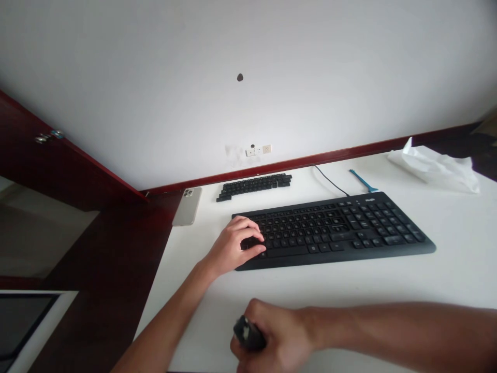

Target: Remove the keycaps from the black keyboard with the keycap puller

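A black keyboard [334,228] lies on the white table, and many of its keys in the main block look stripped of their caps. On its left end rests my left hand [236,241], fingers curved and apart, with thumb and fingertips at the lower left keys. Closer to me, my right hand [275,336] is wrapped round a black handle-like object [249,335] held above the table's front. Its end points toward the left and blur hides its kind. Behind the keyboard, loose black keycaps [254,185] are laid out in rows.
A phone [187,207] lies face down at the table's left edge. Behind the keyboard are a blue plastic tool [363,181] and the keyboard's cable [330,181]. A crumpled white bag [435,168] sits at the back right. The wall [240,114] with sockets borders the table.
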`<state>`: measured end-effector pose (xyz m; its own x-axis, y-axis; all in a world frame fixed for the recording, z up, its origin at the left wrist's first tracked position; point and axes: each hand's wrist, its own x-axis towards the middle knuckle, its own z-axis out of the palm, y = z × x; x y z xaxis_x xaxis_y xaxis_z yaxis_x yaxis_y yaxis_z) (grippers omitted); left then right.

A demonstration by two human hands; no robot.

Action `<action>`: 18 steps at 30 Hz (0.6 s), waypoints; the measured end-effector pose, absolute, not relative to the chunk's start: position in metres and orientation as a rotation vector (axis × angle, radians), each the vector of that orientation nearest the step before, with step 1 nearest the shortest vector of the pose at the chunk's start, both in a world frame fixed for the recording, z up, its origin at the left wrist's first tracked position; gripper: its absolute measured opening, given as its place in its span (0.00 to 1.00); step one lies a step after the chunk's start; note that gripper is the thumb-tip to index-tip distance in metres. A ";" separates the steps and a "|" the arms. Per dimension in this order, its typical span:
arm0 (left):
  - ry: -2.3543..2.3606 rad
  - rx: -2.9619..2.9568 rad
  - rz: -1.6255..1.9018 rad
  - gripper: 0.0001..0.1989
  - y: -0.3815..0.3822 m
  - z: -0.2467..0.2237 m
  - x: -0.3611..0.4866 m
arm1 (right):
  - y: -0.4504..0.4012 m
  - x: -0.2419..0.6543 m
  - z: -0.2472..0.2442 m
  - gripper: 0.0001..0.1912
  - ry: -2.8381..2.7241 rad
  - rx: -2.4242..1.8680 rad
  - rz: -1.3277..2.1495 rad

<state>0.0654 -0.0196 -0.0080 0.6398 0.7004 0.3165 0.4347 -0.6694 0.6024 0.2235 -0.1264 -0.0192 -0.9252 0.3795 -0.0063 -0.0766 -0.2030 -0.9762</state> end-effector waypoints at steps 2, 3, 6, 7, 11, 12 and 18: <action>0.906 2.378 0.738 0.03 -0.022 -0.009 0.067 | -0.121 0.225 -0.013 0.18 -1.718 -0.354 2.248; 0.913 2.370 0.743 0.03 -0.022 -0.009 0.067 | -0.119 0.226 -0.010 0.18 -1.710 -0.361 2.258; 1.004 2.320 0.798 0.01 -0.017 -0.007 0.062 | -0.118 0.226 -0.005 0.18 -1.723 -0.377 2.231; 1.065 2.299 0.822 0.01 -0.013 -0.006 0.058 | -0.118 0.226 -0.005 0.18 -1.728 -0.390 2.224; 1.265 2.238 0.867 0.03 0.003 -0.009 0.042 | -0.120 0.226 -0.005 0.17 -1.718 -0.451 2.255; 1.284 2.223 0.873 0.04 0.007 -0.010 0.040 | -0.120 0.226 -0.005 0.17 -1.719 -0.457 2.258; 1.276 2.218 0.962 0.04 0.010 -0.012 0.036 | -0.121 0.224 -0.009 0.16 -1.762 -0.454 2.194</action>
